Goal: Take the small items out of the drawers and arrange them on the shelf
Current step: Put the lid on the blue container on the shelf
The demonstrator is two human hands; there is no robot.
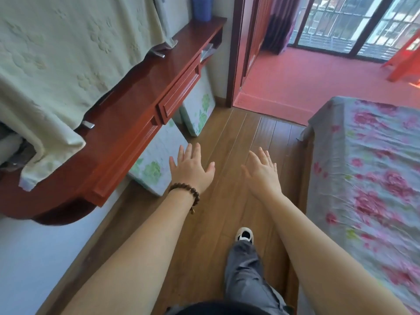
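Observation:
My left hand (192, 170) and my right hand (263, 171) are stretched out in front of me over the wooden floor, palms down, fingers spread, holding nothing. A bead bracelet sits on my left wrist. To the left runs a red-brown wooden wall shelf (127, 105) with a shut drawer (179, 94) in its front and an open cubby (208, 52) at its far end, where something pale lies. No small items are visible outside the drawer. A pale green cloth (68, 57) covers something large on the shelf top.
Flat floral-printed panels (156, 160) lean against the wall under the shelf. A bed with a pink floral cover (368, 173) stands at the right. A blue container (202, 7) stands at the shelf's far end. A doorway (236, 64) leads to a red-floored room. My leg and shoe (245, 235) are below.

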